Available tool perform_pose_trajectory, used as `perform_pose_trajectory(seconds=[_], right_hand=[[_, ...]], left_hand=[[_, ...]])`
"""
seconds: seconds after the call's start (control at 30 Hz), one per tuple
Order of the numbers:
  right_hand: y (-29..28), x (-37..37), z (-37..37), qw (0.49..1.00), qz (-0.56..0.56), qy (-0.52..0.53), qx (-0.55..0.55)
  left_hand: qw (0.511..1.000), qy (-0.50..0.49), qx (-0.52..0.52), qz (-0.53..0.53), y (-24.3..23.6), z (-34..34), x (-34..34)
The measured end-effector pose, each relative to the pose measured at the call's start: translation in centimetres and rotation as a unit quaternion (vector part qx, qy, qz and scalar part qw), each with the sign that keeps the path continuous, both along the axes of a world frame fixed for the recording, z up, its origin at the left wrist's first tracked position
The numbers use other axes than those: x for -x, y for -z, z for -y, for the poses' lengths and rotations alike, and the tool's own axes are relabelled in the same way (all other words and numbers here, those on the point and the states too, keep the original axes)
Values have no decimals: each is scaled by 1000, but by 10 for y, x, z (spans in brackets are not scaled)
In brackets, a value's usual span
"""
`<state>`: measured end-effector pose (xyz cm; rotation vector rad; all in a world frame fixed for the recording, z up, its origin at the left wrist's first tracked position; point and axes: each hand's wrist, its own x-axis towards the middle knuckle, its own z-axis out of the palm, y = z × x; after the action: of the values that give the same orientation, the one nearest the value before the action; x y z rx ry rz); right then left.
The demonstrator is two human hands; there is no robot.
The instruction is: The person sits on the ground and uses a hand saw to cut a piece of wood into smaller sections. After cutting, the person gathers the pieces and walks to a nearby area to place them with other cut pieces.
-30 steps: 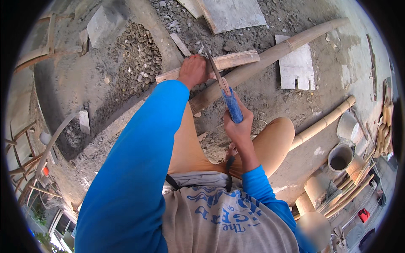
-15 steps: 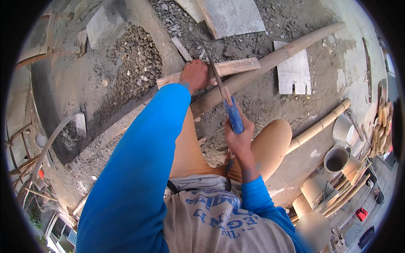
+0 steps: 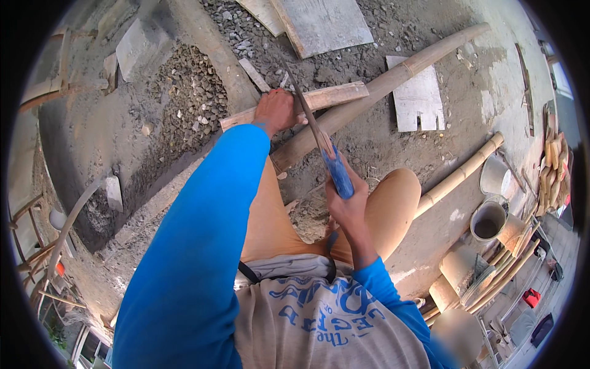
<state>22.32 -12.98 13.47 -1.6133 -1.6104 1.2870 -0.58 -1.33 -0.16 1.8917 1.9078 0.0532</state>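
Note:
My right hand (image 3: 349, 206) is closed around the blue handle of a handsaw (image 3: 308, 114). Its long narrow blade points away from me and crosses a short wooden board (image 3: 338, 96). On the board, just left of the blade, my left hand (image 3: 275, 111) grips and presses it down, its fingers wrapped over the wood. The board lies across a thick bamboo pole (image 3: 381, 87) on the ground. How deep the blade sits in the wood cannot be made out.
A notched pale panel (image 3: 418, 98) lies partly under the bamboo pole. Beyond are a flat board (image 3: 326, 24) and gravel (image 3: 193, 92). At right are a thinner bamboo pole (image 3: 461, 178), buckets (image 3: 488, 220) and stacked wood (image 3: 553, 163). My bent knees flank the work.
The saw and my right hand have drawn back slightly toward me. My left hand stays on the board. The whole view has shifted a little.

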Motion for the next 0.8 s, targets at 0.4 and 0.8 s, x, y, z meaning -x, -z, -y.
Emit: perform_pose_trajectory(seconds=[0.4, 0.8], right_hand=[[40, 20, -26, 999, -7, 14, -34], [63, -4, -3, 998, -53, -4, -32]], left_hand=[[998, 0, 70, 3, -8, -17, -5], [999, 18, 3, -39, 12, 0, -6]])
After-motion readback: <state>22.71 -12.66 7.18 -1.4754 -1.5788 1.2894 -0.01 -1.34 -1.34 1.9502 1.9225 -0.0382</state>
